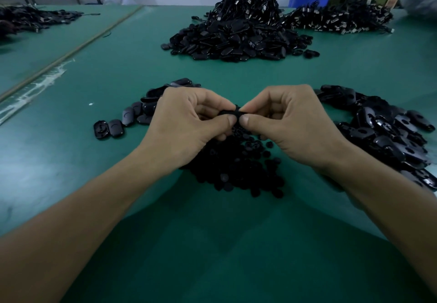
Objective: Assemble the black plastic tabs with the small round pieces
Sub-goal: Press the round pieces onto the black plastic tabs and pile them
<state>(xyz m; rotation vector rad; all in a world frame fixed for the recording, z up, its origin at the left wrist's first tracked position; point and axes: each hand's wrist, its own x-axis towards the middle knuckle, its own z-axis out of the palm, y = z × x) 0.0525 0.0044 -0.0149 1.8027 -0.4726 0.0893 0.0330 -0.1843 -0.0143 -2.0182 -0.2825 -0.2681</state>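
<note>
Grip: left hand (186, 125), right hand (290, 127) pinch black plastic tab (230, 114) over 6 o'clock heap of small round black pieces (236, 170); likely light, stiff, slippery; hold edges.

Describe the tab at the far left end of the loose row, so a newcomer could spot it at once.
On the green table, a short row of black tabs trails leftward from the small pile beside the left hand. The end tab lies farthest left, beside one neighbour. Unlike the others' smooth backs, it shows a rimmed, hollow face.
</note>
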